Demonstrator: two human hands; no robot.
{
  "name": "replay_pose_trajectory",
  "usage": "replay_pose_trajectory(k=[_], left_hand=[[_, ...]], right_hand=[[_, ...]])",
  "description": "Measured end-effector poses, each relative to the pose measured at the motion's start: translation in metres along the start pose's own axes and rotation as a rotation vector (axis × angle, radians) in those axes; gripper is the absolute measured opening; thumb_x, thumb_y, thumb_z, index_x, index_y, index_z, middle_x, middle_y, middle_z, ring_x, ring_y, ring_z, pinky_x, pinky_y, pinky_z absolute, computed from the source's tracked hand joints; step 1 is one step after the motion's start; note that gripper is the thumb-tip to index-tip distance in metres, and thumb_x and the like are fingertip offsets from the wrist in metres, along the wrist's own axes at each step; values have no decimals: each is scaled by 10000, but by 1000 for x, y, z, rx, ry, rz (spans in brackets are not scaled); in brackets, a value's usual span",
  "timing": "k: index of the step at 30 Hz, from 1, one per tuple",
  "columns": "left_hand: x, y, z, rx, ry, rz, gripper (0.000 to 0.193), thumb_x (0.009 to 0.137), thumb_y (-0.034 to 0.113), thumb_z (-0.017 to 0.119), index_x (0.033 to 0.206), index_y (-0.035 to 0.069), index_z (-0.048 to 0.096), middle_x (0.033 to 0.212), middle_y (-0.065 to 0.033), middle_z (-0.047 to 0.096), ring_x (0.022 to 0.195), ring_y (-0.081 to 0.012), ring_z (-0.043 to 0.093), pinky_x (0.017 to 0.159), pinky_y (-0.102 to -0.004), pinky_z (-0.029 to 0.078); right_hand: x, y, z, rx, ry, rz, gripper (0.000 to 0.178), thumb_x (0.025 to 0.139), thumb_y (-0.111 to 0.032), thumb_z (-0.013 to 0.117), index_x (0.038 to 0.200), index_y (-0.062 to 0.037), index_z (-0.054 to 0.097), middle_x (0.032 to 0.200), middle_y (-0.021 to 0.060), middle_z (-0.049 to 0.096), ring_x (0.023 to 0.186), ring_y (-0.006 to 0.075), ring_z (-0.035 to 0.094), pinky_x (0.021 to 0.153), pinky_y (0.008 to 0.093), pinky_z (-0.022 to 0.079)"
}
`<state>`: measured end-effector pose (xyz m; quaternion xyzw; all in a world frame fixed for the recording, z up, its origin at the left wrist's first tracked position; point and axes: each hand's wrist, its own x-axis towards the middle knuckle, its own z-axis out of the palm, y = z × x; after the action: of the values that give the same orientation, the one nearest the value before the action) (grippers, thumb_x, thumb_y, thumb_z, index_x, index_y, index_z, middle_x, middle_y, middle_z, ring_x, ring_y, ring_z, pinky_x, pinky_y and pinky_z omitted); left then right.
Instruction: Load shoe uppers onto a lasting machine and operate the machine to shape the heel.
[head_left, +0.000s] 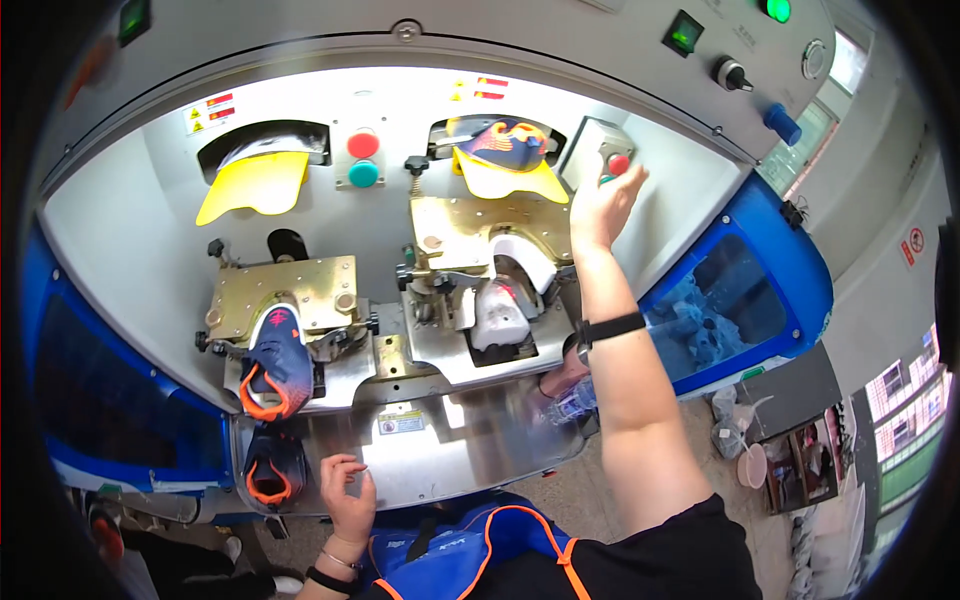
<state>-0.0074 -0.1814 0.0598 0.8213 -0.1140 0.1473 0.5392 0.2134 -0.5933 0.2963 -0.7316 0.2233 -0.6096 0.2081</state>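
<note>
My right hand [603, 208] reaches to the button box [600, 150] on the machine's right inner wall. Its fingers are stretched out, covering most of a green button below the red button [619, 164]. Low over the metal tray [430, 440], my left hand [350, 495] is loosely curled, thumb apart, with nothing in it. Beside it rests a dark shoe upper [275, 465] with orange trim. A navy and orange shoe upper [278, 350] sits at the left station. Another upper [500, 142] lies over the yellow right-hand pad [510, 185].
Below the right pad stands a pale shoe mould [500, 315] among brass plates and clamps. A bare yellow pad [255, 185] hangs at the left. Between the stations is a button panel [363, 158]. Blue side guards [745, 290] flank the machine. A clear plastic bottle [572, 402] is near my right arm.
</note>
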Motion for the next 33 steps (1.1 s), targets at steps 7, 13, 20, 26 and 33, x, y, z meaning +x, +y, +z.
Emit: replay_pose_trajectory(k=[7, 13, 20, 26, 33], left_hand=[[19, 6, 22, -20, -117, -26, 82, 809, 42, 620, 884, 13, 603, 1026, -107, 551, 841, -196, 568, 698, -275, 470], [32, 29, 55, -116, -224, 38, 143, 774, 70, 686, 901, 37, 629, 1014, -121, 582, 902, -241, 603, 696, -317, 504], [52, 67, 90, -293, -334, 133, 117, 785, 61, 681, 883, 31, 625, 884, -97, 601, 804, -225, 601, 682, -307, 485], [60, 90, 132, -494, -502, 149, 114, 834, 89, 672, 901, 17, 613, 857, -74, 589, 813, -167, 603, 707, -279, 472], [56, 93, 132, -688, -701, -200, 251, 919, 198, 648, 1102, 40, 580, 1015, -59, 621, 853, -136, 634, 748, -267, 492]], right_hand=[[21, 64, -13, -462, -217, -220, 479, 965, -359, 502, 1316, -33, 517, 1349, 180, 523, 1226, 314, 525, 974, 427, 445], [19, 4, -29, 235, -373, -347, 337, 926, -238, 593, 1212, -61, 603, 1201, 117, 566, 1016, 299, 623, 881, 400, 500], [6, -22, 1, -120, -701, -538, 454, 891, -392, 628, 1273, -158, 553, 1254, 158, 513, 1078, 349, 595, 930, 432, 495], [57, -25, 1, 65, -889, -441, 374, 955, -287, 603, 1224, -29, 561, 1121, 159, 638, 1067, 236, 609, 958, 338, 459], [-70, -20, -115, 67, -808, -464, 196, 955, -199, 558, 981, -17, 627, 1002, 186, 607, 919, 383, 588, 797, 436, 465]])
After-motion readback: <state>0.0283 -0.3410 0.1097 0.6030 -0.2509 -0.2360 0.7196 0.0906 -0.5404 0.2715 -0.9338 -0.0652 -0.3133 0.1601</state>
